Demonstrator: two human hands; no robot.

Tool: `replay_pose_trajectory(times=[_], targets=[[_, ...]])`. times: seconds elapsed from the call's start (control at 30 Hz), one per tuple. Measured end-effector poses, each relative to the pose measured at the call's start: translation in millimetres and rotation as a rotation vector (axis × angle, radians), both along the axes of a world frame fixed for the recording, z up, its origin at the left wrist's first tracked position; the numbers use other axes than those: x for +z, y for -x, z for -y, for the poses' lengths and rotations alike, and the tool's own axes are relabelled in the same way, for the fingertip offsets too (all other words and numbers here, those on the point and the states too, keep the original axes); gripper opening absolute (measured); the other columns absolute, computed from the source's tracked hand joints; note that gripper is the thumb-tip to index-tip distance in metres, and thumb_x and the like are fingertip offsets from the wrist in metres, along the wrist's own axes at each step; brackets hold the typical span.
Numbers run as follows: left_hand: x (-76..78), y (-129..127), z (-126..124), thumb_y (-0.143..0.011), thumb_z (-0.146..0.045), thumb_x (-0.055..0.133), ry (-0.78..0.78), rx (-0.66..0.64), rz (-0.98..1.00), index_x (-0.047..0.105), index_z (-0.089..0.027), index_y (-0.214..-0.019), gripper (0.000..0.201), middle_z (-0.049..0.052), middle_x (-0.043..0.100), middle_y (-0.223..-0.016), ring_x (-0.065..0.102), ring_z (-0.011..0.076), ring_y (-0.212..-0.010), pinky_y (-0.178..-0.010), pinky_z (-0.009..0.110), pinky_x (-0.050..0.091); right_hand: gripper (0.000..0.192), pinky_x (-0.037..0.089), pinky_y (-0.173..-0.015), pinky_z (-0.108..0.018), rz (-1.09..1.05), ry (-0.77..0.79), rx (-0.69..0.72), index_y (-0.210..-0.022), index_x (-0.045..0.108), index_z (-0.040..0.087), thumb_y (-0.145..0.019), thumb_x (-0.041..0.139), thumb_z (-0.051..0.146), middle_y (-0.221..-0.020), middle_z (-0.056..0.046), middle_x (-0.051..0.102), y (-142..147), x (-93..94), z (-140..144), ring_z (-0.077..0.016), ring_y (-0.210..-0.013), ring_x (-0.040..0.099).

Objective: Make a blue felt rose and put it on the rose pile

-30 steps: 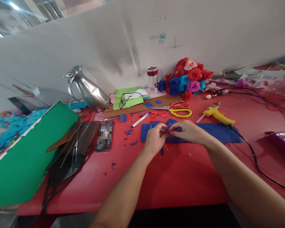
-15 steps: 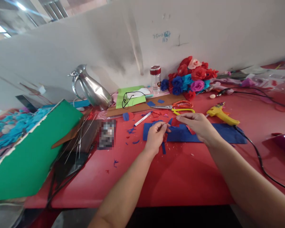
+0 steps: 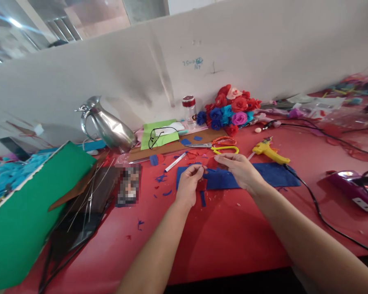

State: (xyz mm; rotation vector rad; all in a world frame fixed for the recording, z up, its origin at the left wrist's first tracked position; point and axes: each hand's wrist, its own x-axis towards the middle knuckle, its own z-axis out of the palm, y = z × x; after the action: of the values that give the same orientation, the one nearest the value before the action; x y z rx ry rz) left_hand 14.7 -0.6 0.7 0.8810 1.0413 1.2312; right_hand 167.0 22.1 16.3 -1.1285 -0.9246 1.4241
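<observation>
My left hand is pinched closed over the left end of a flat blue strip of material. What its fingertips hold is too small to make out. Just below them shows a red scrap, with a narrow blue strip nearer me. To the right, my right hand pinches a thin red petal-like piece between thumb and fingers. Scissors with red and yellow handles lie just beyond the right fingertips. A yellow glue gun rests to the right of that hand.
Paper flowers sit at the back, near a lidded glass jar and a metal jug. Eyeglasses lie on green paper. A white marker is among scraps. A green board leans left; a purple device stands right.
The view has shifted, showing more of the right side. My two hands have come slightly closer together, both still pinched. The scissors and glue gun stay where they lay.
</observation>
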Motion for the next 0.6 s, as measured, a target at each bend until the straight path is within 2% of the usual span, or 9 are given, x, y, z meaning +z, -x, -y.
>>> replay_pose_trajectory(times=[0.27, 0.6], targets=[[0.2, 0.8, -0.5, -0.059, -0.034, 0.079, 0.017, -0.008, 0.033, 0.065, -0.017, -0.064, 0.022, -0.001, 0.062, -0.068, 0.045, 0.0083, -0.061, -0.062, 0.022, 0.034, 0.025, 0.049, -0.064, -0.023, -0.06, 0.041, -0.032, -0.062, 0.072, 0.019, -0.05, 0.085, 0.037, -0.065, 0.001, 0.07, 2.6, 4.5, 2.4, -0.0092, -0.061, 0.06], [-3.7, 0.1, -0.7, -0.061, -0.035, 0.077, 0.021, 0.0, 0.003, 0.069, -0.017, -0.071, 0.023, -0.001, 0.062, -0.067, 0.044, 0.008, -0.058, -0.06, 0.022, 0.035, 0.026, 0.049, -0.061, -0.022, -0.067, 0.076, -0.103, -0.063, 0.072, 0.02, -0.047, 0.087, 0.033, -0.063, 0.002, 0.069, 0.0, 6.8, 1.4, -0.0092, -0.058, 0.059]])
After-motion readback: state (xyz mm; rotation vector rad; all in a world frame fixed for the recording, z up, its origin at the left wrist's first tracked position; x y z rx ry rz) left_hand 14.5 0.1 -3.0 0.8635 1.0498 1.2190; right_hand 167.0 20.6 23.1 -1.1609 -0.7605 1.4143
